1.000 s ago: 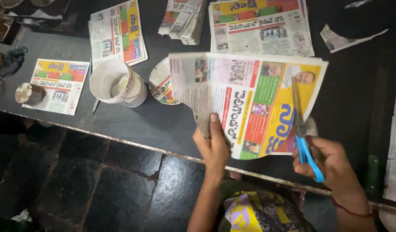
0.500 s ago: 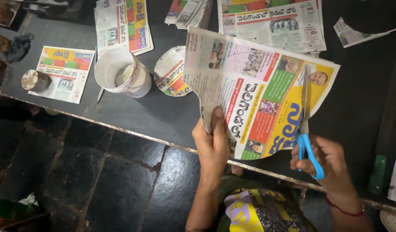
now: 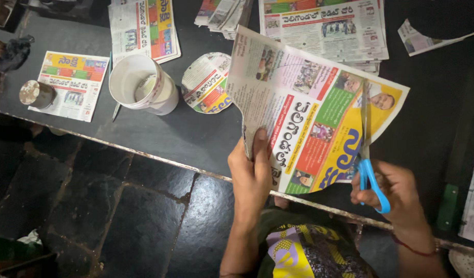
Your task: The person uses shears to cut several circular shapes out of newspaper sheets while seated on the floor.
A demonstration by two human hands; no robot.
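- The left hand [image 3: 251, 175] pinches the near edge of a folded newspaper sheet [image 3: 303, 113], thumb on top, holding it up over the near edge of the dark tabletop [image 3: 159, 131].
- The right hand [image 3: 396, 193] is clenched around the blue handles of a pair of scissors [image 3: 369, 154]; the blades point away from the person and lie along the sheet's right part, over its yellow patch.
- The sheet is colourful, with a curved cut outline along its near side and a pointed right corner.
- Left of the sheet, a round newspaper disc [image 3: 208, 82] lies flat on the tabletop, just beside a white cup [image 3: 141, 85].
- Further left, a small printed paper [image 3: 72, 85] lies with a little round tin [image 3: 36, 93] at its left edge.
- At the far side lie more newspapers: one sheet [image 3: 143, 28] on the left, a stack [image 3: 324, 25] behind the held sheet, and a scrap [image 3: 422, 38] to the far right.
- Below the tabletop, a dark stone floor [image 3: 118, 216] shows.
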